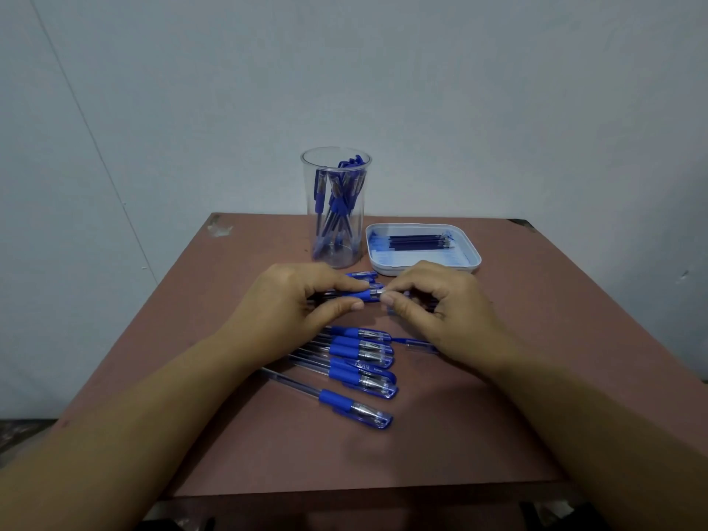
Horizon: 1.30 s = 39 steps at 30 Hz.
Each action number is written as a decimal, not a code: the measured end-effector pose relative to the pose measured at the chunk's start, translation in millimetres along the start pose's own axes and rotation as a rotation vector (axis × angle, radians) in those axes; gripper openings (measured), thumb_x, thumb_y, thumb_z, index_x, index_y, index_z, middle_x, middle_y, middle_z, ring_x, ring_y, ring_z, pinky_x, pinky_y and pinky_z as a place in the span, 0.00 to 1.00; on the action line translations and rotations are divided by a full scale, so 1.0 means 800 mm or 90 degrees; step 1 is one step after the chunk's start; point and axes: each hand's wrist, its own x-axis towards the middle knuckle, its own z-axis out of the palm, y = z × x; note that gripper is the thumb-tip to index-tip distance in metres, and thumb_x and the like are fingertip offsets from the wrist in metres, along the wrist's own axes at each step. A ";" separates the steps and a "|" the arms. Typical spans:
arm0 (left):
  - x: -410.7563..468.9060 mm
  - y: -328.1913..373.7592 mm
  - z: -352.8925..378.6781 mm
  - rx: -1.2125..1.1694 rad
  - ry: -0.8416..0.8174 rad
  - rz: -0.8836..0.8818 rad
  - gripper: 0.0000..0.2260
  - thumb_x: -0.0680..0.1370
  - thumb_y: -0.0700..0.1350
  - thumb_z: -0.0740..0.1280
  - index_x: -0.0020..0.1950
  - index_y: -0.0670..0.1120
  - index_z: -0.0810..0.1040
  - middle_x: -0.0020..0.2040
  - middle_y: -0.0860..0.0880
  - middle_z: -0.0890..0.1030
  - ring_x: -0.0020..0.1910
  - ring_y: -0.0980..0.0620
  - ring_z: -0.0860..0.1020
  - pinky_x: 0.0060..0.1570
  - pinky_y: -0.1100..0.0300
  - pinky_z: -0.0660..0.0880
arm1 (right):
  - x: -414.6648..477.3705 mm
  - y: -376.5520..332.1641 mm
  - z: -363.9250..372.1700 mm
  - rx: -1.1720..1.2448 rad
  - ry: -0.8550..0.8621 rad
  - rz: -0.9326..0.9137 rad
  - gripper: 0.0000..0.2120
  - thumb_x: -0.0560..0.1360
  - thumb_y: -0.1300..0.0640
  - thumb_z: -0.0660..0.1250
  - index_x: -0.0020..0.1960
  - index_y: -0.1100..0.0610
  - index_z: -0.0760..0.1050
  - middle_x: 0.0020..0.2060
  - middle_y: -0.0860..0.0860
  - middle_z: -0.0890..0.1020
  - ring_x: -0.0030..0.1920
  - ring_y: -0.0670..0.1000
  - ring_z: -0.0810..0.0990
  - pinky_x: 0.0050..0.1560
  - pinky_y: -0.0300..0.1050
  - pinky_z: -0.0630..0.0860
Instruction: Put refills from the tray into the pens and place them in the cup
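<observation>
My left hand [295,300] grips a blue pen [364,295] by its blue grip, held level above the table. My right hand [436,304] pinches the pen's tip end, thumb and forefinger meeting it at the middle. A clear plastic cup [337,208] with several blue pens stands behind my hands. To its right a white tray [469,249] holds several dark refills [419,242]. Several capped blue pens [360,362] lie in a row on the table below my hands. One more pen [362,275] lies just behind my fingers.
The brown table [268,446] ends at a front edge near my forearms. A thin blue part [415,343] lies right of the pen row, partly under my right hand. A pale wall stands behind the table.
</observation>
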 end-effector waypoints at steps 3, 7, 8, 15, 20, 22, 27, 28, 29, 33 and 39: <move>-0.001 0.003 0.000 -0.014 -0.001 -0.009 0.13 0.76 0.56 0.67 0.57 0.55 0.83 0.44 0.59 0.84 0.41 0.62 0.80 0.40 0.66 0.76 | 0.000 0.001 -0.001 0.022 0.000 0.000 0.05 0.74 0.57 0.71 0.50 0.53 0.83 0.41 0.48 0.83 0.39 0.49 0.80 0.40 0.43 0.76; -0.001 0.006 0.000 -0.015 0.007 0.001 0.12 0.76 0.55 0.68 0.57 0.54 0.83 0.43 0.58 0.84 0.39 0.61 0.80 0.39 0.67 0.75 | -0.002 0.002 -0.003 0.058 -0.012 0.030 0.09 0.73 0.61 0.72 0.52 0.53 0.82 0.41 0.47 0.84 0.41 0.48 0.81 0.43 0.46 0.79; 0.000 0.006 0.000 -0.009 0.016 0.005 0.12 0.76 0.54 0.68 0.57 0.53 0.84 0.44 0.58 0.84 0.41 0.61 0.81 0.40 0.63 0.77 | -0.004 0.001 -0.003 0.081 -0.020 0.048 0.09 0.73 0.60 0.71 0.53 0.53 0.82 0.40 0.47 0.83 0.40 0.49 0.81 0.43 0.46 0.79; -0.002 0.001 0.001 0.023 0.019 0.016 0.13 0.76 0.56 0.69 0.57 0.53 0.83 0.46 0.57 0.84 0.43 0.61 0.81 0.41 0.57 0.79 | -0.004 -0.013 0.003 0.083 0.011 0.038 0.05 0.75 0.52 0.70 0.50 0.50 0.81 0.39 0.46 0.83 0.39 0.48 0.80 0.41 0.43 0.78; -0.001 -0.001 0.002 0.033 0.014 0.014 0.14 0.76 0.56 0.68 0.57 0.53 0.83 0.45 0.57 0.84 0.42 0.60 0.81 0.41 0.56 0.79 | -0.004 -0.009 0.002 0.044 -0.006 0.010 0.10 0.73 0.61 0.73 0.52 0.52 0.79 0.41 0.42 0.80 0.40 0.48 0.79 0.42 0.39 0.77; -0.001 -0.002 0.001 0.031 0.013 0.013 0.14 0.76 0.56 0.68 0.58 0.53 0.84 0.46 0.57 0.84 0.43 0.60 0.81 0.42 0.56 0.79 | -0.004 -0.010 0.000 0.057 0.007 0.029 0.09 0.74 0.57 0.73 0.53 0.52 0.79 0.41 0.43 0.80 0.40 0.49 0.78 0.42 0.42 0.77; -0.001 -0.004 0.001 0.032 0.001 0.011 0.14 0.76 0.57 0.68 0.58 0.54 0.83 0.47 0.57 0.84 0.44 0.60 0.81 0.43 0.55 0.79 | -0.002 -0.010 0.002 0.033 0.016 0.020 0.05 0.76 0.53 0.70 0.50 0.52 0.80 0.39 0.45 0.81 0.39 0.49 0.78 0.40 0.45 0.76; -0.001 -0.004 0.001 0.030 0.000 0.010 0.14 0.76 0.57 0.68 0.58 0.54 0.83 0.47 0.57 0.84 0.44 0.60 0.81 0.42 0.55 0.79 | -0.002 -0.009 0.002 0.027 0.013 0.014 0.04 0.75 0.56 0.71 0.50 0.52 0.80 0.39 0.44 0.81 0.39 0.49 0.78 0.40 0.45 0.76; -0.001 -0.004 0.001 0.027 0.001 0.009 0.14 0.76 0.57 0.68 0.58 0.54 0.83 0.47 0.57 0.84 0.44 0.60 0.81 0.42 0.55 0.79 | -0.002 -0.009 0.002 0.021 0.008 0.009 0.05 0.74 0.58 0.72 0.50 0.52 0.80 0.39 0.42 0.80 0.39 0.48 0.78 0.40 0.44 0.76; -0.001 -0.004 0.001 0.023 0.005 0.011 0.13 0.76 0.56 0.69 0.57 0.54 0.83 0.46 0.57 0.84 0.43 0.60 0.81 0.42 0.56 0.79 | -0.003 -0.010 0.002 0.023 0.007 0.022 0.08 0.74 0.52 0.72 0.52 0.52 0.79 0.42 0.42 0.80 0.41 0.48 0.78 0.41 0.38 0.75; -0.001 -0.006 0.003 0.020 -0.006 0.007 0.13 0.76 0.57 0.69 0.58 0.55 0.83 0.47 0.57 0.84 0.44 0.59 0.81 0.42 0.55 0.79 | -0.001 -0.010 0.003 -0.009 0.012 0.021 0.04 0.76 0.52 0.69 0.48 0.51 0.80 0.39 0.43 0.80 0.39 0.47 0.77 0.38 0.32 0.71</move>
